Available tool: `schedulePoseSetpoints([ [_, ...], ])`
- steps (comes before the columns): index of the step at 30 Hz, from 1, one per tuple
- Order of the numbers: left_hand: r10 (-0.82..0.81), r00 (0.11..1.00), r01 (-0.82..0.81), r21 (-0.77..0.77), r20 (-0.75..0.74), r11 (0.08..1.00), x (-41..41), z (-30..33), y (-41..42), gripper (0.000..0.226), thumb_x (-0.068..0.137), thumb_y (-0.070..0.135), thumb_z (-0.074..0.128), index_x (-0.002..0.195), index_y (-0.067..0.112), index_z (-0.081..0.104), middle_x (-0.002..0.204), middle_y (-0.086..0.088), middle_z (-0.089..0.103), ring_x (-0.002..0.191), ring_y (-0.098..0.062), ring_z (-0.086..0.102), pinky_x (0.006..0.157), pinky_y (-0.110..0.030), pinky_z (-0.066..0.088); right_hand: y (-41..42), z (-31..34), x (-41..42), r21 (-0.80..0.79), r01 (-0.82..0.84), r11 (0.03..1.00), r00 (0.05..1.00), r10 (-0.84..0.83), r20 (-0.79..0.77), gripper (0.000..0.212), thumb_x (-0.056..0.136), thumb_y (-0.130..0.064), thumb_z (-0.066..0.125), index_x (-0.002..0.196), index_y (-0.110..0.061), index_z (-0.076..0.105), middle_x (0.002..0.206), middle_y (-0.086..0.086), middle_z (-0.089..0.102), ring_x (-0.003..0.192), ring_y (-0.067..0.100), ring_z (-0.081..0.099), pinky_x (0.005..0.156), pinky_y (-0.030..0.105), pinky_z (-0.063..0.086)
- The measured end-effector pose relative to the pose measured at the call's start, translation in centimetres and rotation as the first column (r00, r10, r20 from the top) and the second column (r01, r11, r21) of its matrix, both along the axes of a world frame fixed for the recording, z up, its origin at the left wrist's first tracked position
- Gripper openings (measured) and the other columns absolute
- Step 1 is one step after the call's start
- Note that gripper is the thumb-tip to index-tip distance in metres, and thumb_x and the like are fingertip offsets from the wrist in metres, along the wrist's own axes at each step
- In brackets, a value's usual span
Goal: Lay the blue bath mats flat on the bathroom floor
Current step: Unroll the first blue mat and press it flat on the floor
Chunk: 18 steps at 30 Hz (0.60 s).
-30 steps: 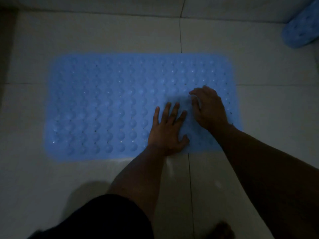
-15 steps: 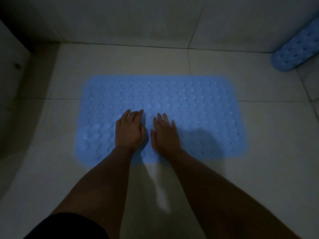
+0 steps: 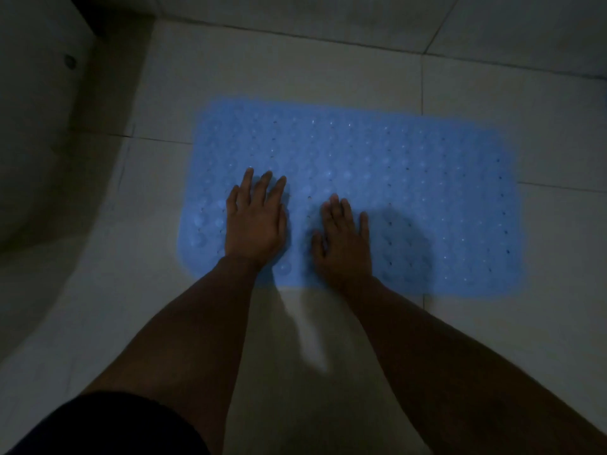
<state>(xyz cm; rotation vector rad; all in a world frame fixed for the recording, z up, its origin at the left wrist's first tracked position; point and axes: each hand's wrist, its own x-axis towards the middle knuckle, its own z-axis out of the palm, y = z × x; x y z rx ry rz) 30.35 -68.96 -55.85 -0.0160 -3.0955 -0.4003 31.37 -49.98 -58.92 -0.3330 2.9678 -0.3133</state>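
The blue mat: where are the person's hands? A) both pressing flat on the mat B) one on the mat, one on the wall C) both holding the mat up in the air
A: the left hand and the right hand both lie palm down, fingers straight, on the blue mat, which is spread on the tiled floor.

Two bare forearms, a dark short garment at the lower left edge.

Blue bubble-dotted mat; pale grey floor tiles
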Motion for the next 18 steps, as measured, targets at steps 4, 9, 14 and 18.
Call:
schedulePoseSetpoints([
  [4, -0.084, 0.996, 0.084, 0.001, 0.040, 0.996, 0.0, 1.1, 0.6, 0.058, 0.100, 0.038, 0.031, 0.151, 0.015, 0.046, 0.156, -0.012, 0.045, 0.151, -0.038, 0.029, 0.116, -0.056, 0.030, -0.2, 4.1, -3.0, 0.019, -0.007, 1.000, 0.981, 0.003, 0.192, 0.051, 0.100, -0.039, 0.039, 0.146, -0.020, 0.047, 0.158, 0.005, 0.040, 0.145, 0.023, 0.038, 0.115, 0.045, 0.031],
  [9, -0.204, 0.971, 0.207, -0.011, 0.126, 0.978, 0.7, -0.1, 3.4, 0.066, 0.099, 0.050, 0.029, 0.156, 0.017, 0.038, 0.162, -0.014, 0.035, 0.153, -0.040, 0.022, 0.121, -0.059, 0.023, 1.0, 7.8, -8.3, -0.178, 0.125, 0.976, 0.968, -0.081, 0.237, 0.031, 0.092, -0.038, 0.051, 0.108, -0.023, 0.071, 0.117, 0.004, 0.071, 0.111, 0.030, 0.065, 0.094, 0.038, 0.054],
  [14, -0.188, 0.973, 0.200, -0.079, 0.136, 0.977, 2.2, -3.0, 4.7, 0.077, 0.101, 0.067, 0.023, 0.163, 0.022, 0.018, 0.171, -0.010, 0.008, 0.157, -0.037, -0.001, 0.123, -0.062, 0.007, 1.9, 7.3, -9.2, -0.364, 0.104, 0.926, 0.993, -0.115, -0.008, 0.024, 0.091, -0.029, 0.057, 0.106, -0.020, 0.073, 0.107, 0.002, 0.074, 0.103, 0.027, 0.068, 0.090, 0.036, 0.054],
  [18, -0.173, 0.982, 0.180, -0.079, 0.081, 0.981, 2.4, -3.1, 4.8, 0.068, 0.104, 0.061, 0.026, 0.161, 0.022, 0.027, 0.170, -0.009, 0.013, 0.158, -0.034, 0.002, 0.124, -0.060, 0.010, 2.6, 6.1, -9.2, -0.354, 0.004, 0.935, 0.992, -0.047, -0.114, 0.027, 0.089, -0.030, 0.053, 0.104, -0.020, 0.073, 0.104, 0.002, 0.073, 0.099, 0.028, 0.065, 0.086, 0.038, 0.053],
])
